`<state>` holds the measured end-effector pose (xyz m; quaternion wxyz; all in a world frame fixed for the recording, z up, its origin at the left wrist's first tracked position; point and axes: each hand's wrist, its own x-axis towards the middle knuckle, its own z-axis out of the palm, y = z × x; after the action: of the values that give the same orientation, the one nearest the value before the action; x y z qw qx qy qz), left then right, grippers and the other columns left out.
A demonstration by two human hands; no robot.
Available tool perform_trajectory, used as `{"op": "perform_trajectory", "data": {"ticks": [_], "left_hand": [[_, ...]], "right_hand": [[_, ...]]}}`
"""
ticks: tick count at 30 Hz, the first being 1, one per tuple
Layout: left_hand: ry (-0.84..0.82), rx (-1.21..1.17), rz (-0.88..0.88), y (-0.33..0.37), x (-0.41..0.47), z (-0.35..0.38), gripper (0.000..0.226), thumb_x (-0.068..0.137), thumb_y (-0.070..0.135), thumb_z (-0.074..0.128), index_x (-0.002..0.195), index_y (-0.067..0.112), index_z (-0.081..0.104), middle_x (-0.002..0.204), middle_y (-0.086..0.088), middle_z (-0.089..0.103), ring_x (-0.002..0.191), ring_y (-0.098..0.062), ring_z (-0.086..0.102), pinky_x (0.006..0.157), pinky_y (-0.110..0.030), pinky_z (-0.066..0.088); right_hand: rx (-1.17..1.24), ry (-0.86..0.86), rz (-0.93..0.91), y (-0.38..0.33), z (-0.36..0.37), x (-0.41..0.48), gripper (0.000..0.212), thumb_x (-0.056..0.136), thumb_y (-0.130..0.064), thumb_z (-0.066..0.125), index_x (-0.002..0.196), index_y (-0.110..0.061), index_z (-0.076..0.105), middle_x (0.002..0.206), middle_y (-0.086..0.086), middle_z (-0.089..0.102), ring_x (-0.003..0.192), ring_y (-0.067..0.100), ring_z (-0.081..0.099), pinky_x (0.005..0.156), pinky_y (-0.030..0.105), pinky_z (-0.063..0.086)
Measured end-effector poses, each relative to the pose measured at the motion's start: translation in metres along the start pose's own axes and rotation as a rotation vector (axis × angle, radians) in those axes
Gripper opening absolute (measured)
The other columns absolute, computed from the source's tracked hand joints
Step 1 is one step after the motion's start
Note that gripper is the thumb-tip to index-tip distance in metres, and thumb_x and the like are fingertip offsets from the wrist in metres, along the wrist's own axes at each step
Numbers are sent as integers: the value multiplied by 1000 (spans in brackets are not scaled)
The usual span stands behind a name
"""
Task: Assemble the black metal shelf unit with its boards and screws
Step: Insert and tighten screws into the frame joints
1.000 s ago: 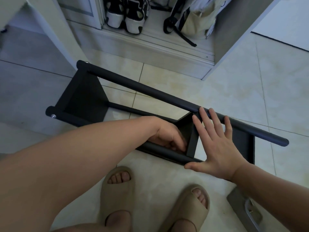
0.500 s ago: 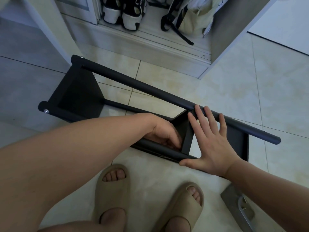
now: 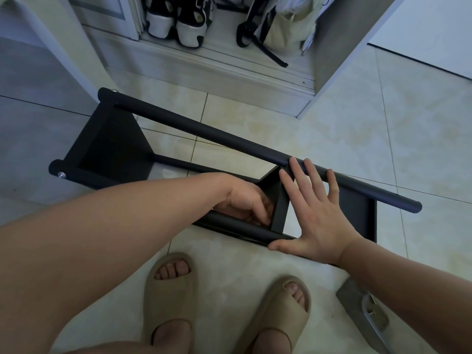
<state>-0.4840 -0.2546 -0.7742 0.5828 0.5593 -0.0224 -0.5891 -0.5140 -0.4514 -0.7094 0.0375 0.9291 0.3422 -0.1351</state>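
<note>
From my feed, the black metal shelf unit (image 3: 204, 134) lies on its side on the pale tiled floor (image 3: 332, 129), its round tubes running from ten o'clock towards three o'clock. One black end board (image 3: 109, 149) sits at nine o'clock, with a silver screw head (image 3: 61, 175) at its near corner. My right hand (image 3: 316, 221), at four o'clock, lies flat with its fingers (image 3: 302, 177) straight and spread. The fingertips reach the far tube and the thumb rests on the near tube. My left hand (image 3: 245, 203) reaches inside the frame beside the black middle board (image 3: 277, 198), fingers curled at the near tube. I cannot tell whether they pinch anything. Beige slippers (image 3: 168, 297) stand at six o'clock.
</note>
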Motion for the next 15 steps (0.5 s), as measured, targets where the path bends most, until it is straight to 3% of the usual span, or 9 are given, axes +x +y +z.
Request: {"op": "perform_trajectory", "data": {"ticks": [2, 5, 7, 9, 13, 15], "left_hand": [[-26, -30, -18, 0, 0, 0, 18, 94, -6, 51, 96, 6, 63, 86, -9, 63, 70, -13, 64, 77, -25, 53], [-42, -93, -68, 0, 0, -1, 16, 94, 1, 53, 100, 6, 68, 95, -11, 66, 89, -23, 64, 102, -41, 45], [-59, -89, -80, 0, 0, -2, 18, 93, 2, 54, 99, 5, 70, 97, -12, 69, 97, -28, 63, 110, -46, 40], [-68, -65, -71, 0, -1, -2, 19, 93, -2, 53, 95, 5, 70, 91, -11, 70, 91, -26, 65, 103, -43, 46], [2, 1, -25, 1, -1, 1, 15, 93, -7, 51, 92, 4, 61, 76, -9, 60, 66, -15, 61, 69, -23, 53], [14, 23, -14, 2, -2, 2, 16, 93, -8, 49, 91, 4, 59, 76, -10, 55, 67, -16, 55, 68, -23, 49]], "right_hand": [[-3, -3, 1, 0, 0, 0, 129, 70, -99, 30, 163, -13, 8, 170, 8, -7, 156, 33, -12, 120, 68, -2], [-9, -8, 4, 0, -1, 0, 129, 70, -99, 30, 163, -13, 7, 170, 7, -9, 156, 32, -13, 120, 66, -4], [-12, -10, 5, 1, -1, 1, 129, 70, -100, 29, 163, -13, 7, 170, 7, -9, 156, 32, -14, 120, 65, -6], [-9, -10, 7, 1, -1, 1, 129, 70, -100, 29, 163, -13, 6, 170, 7, -10, 156, 31, -14, 120, 65, -7], [-9, -16, 8, 0, -2, 1, 130, 69, -100, 30, 163, -13, 7, 170, 7, -10, 156, 32, -14, 120, 65, -7], [-7, -19, 9, 0, -2, 1, 130, 69, -99, 31, 163, -13, 7, 170, 7, -10, 156, 31, -14, 120, 65, -7]]}}
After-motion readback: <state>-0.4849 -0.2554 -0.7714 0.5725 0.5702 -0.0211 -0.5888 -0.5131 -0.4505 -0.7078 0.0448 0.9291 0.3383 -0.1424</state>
